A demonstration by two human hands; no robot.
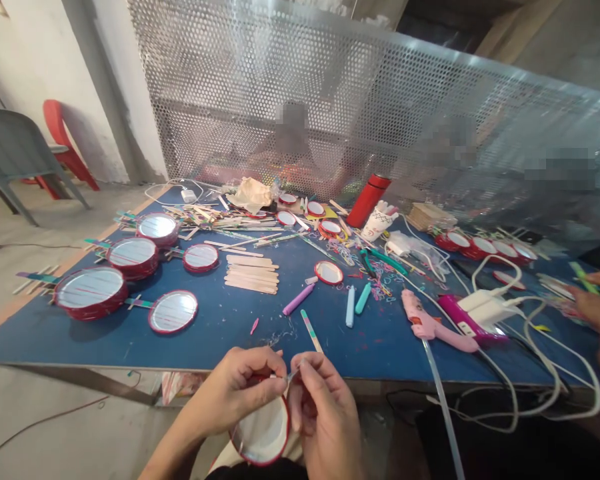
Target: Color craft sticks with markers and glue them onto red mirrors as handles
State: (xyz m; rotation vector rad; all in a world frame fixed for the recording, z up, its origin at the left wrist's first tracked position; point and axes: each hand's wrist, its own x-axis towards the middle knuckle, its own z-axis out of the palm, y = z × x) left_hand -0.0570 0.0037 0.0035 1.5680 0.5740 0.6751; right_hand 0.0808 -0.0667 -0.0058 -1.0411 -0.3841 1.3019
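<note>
Just in front of the table's near edge, my left hand (253, 383) and my right hand (325, 400) meet, both with fingertips pinched together. A thin, pale strand-like bit shows between the fingertips, too small to name. Below them, at my lap, is a round white disc with a red rim (263, 433); its upper edge is hidden behind my left fingers. On the table beyond my hands lies a craft stick with coloured bands (310, 330). Near it are a purple tube (299, 300) and a small pink piece (255, 325).
Stacked red-rimmed discs with stick handles (91, 293) stand at left. Plain craft sticks (251, 273) lie mid-table. A pink glue gun (433, 323), a power strip (473, 320) and cables are at right, beside another person's hand (597, 303). A red flask (369, 200) stands behind.
</note>
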